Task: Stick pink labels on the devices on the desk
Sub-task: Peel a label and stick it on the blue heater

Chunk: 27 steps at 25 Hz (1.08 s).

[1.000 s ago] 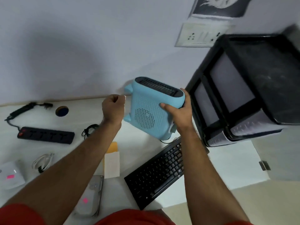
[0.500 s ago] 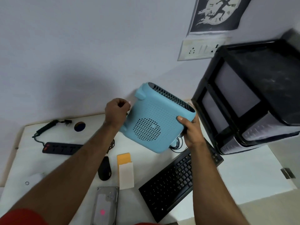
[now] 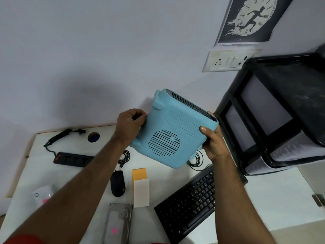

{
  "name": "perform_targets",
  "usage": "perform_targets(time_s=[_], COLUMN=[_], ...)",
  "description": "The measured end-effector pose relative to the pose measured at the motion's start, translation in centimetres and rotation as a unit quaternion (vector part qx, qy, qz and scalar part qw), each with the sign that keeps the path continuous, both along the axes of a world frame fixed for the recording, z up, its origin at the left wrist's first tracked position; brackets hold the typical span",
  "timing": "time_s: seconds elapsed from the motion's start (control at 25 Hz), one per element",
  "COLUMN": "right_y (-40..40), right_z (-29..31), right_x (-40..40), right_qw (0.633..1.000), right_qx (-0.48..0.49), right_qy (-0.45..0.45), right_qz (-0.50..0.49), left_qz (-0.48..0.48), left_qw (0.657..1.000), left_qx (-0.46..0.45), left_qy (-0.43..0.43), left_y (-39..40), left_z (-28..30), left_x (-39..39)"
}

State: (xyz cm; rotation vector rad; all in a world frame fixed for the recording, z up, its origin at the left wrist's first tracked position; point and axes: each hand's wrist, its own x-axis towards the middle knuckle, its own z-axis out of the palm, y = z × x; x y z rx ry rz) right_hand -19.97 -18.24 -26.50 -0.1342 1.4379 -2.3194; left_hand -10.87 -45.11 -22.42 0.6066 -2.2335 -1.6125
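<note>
**Blue heater held off desk, label at its left edge**

Light-blue perforated plastic fan heater (image 3: 173, 131) is tilted, held above the white desk (image 3: 274, 194). Right hand (image 3: 213, 143) grips its right edge, thumb on the grille. Left hand (image 3: 130, 124) has fingers curled, pinching a small pink label (image 3: 147, 113) against the heater's left side. Below the left hand: black mouse (image 3: 117, 183), silver hard drive (image 3: 117, 224) carrying a pink dot. Black keyboard (image 3: 190, 201) sits below the right hand.

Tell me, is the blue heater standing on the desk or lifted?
Lifted and tilted: the right hand grips the blue heater above the desk; the left hand touches its side.
</note>
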Motion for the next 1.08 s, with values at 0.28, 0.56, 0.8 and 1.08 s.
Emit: perform_targets(time_s=[0.28, 0.56, 0.8, 1.08], right_y=[0.6, 0.1, -0.1, -0.6], right_z=[-0.4, -0.9, -1.3, -1.0], right_x=[-0.1, 0.7, 1.2, 1.8], right_qw=[0.999, 0.999, 0.999, 0.998], right_qx=[-0.038, -0.040, -0.047, -0.050], right_qy=[-0.001, -0.008, -0.017, -0.005], right_qz=[0.011, 0.010, 0.010, 0.026], left_qz=[-0.007, -0.030, 0.008, 0.049], left_qw=[1.000, 0.996, 0.990, 0.986], left_qx=[0.019, -0.078, 0.121, 0.140], left_qy=[0.015, -0.020, -0.076, -0.071], left_y=[1.0, 1.5, 1.8, 1.8], left_z=[0.5, -0.7, -0.3, -0.8], left_x=[0.3, 0.6, 1.7, 2.6])
